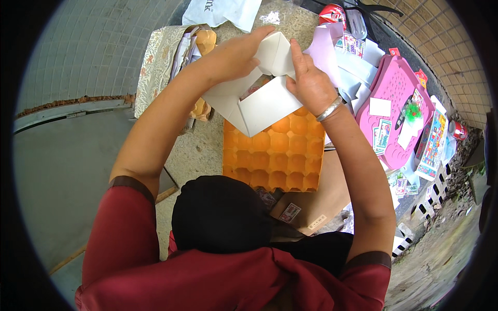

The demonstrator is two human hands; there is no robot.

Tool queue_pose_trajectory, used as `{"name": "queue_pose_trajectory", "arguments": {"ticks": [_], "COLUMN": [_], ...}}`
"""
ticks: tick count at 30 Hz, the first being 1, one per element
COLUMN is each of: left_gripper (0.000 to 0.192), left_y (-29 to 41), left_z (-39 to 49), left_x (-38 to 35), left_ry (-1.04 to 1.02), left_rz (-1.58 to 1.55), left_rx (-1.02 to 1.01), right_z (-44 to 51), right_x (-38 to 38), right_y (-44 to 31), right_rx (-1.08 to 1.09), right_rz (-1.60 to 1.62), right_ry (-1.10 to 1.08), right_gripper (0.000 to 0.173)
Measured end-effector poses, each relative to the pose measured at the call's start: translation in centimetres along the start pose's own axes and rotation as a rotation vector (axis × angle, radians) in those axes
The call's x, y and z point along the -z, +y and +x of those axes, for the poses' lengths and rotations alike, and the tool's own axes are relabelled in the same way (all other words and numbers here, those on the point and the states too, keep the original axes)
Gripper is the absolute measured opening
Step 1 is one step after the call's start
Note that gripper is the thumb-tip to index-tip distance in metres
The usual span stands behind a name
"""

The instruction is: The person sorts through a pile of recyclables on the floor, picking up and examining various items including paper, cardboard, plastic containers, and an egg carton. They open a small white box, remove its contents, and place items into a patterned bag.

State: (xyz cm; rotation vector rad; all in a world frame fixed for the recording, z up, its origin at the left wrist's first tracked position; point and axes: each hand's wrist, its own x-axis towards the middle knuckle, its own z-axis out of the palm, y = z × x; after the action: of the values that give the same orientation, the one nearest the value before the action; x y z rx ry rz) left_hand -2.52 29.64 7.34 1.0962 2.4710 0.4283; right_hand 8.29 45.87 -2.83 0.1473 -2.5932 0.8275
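Observation:
Between my two hands is a white cardboard box, partly unfolded, with a gap at its middle. My left hand grips the far flap from the left, thumb on the near side. From the right, my right hand pinches the same flap and the box's side edge; a silver bangle circles that wrist. Below the box lies an orange egg tray, whose far part the box covers. Under the tray's near right side sits a brown cardboard piece with a small printed note on it.
Left stands a patterned paper bag stuffed with papers. At right a pink plastic board carries cards and a green trinket. Red cans and a colourful printed box lie around it. A white plastic bag is at the back.

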Motion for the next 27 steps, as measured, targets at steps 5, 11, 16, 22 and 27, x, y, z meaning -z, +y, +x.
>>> {"name": "queue_pose_trajectory", "arguments": {"ticks": [5,11,16,22,27], "left_gripper": [0.057,0.065,0.080,0.100,0.101], "left_y": [0.2,0.2,-0.2,0.2,0.3], "left_z": [1.5,2.9,3.3,3.3,3.4], "left_x": [0.9,0.8,0.7,1.2,1.1], "left_ry": [-0.096,-0.136,-0.223,-0.260,-0.266], "left_rz": [-0.123,-0.246,-0.372,-0.270,-0.403], "left_rx": [0.089,0.094,0.061,0.088,0.068], "right_z": [0.9,1.7,0.6,0.4,-0.3], "right_x": [-0.3,-1.4,-0.5,2.1,2.6], "right_y": [-0.2,0.3,0.3,1.6,2.4], "right_rx": [0.008,-0.068,-0.230,-0.263,-0.282], "right_rz": [-0.306,-0.400,0.000,0.197,0.344], "right_ry": [0.135,0.234,-0.039,-0.264,-0.292], "right_gripper": [0.065,0.065,0.074,0.075,0.072]}}
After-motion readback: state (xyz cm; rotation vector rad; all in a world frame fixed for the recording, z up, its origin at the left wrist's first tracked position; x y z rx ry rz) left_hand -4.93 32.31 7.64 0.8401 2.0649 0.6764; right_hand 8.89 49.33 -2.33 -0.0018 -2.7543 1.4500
